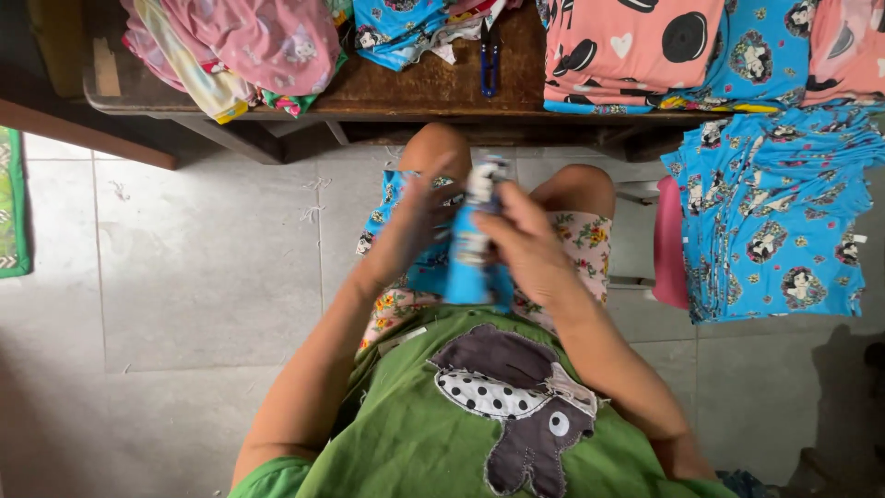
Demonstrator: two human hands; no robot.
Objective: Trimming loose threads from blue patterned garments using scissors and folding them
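- the grey tiled floor (pixel 203 267) fills most of the view, with bits of thread scattered on it.
- a dark wooden table (pixel 424 88) runs across the top, above the person's knees.
- a stack of blue printed cloth (pixel 774 221) hangs down at the right, beside a pink stool (pixel 669 242); its top edge lies at the table's front edge.
- pink printed cloth (pixel 627 46) lies on the table at the right, and a heap of pink and striped cloth (pixel 249 51) lies at the left end.
- the person sits in a green shirt (pixel 415 433) with a grey patch animal on the front, wearing flowered shorts (pixel 585 244).
- both forearms come up from the bottom edge and bend inward, meeting over the lap.
- the blue garment (pixel 470 249) is bunched into an upright roll between the two hands, above the thighs and below the table edge; more of it drapes over the left thigh.
- the left hand (pixel 415 226) is blurred, fingers spread and curled against the left side of the roll, touching it; how firmly it grips i cannot tell.
- the right hand (pixel 525 244) is wrapped around the roll's right side, fingers closed on the cloth.
- small blue snips (pixel 489 57) lie on the table, well apart from the hands.
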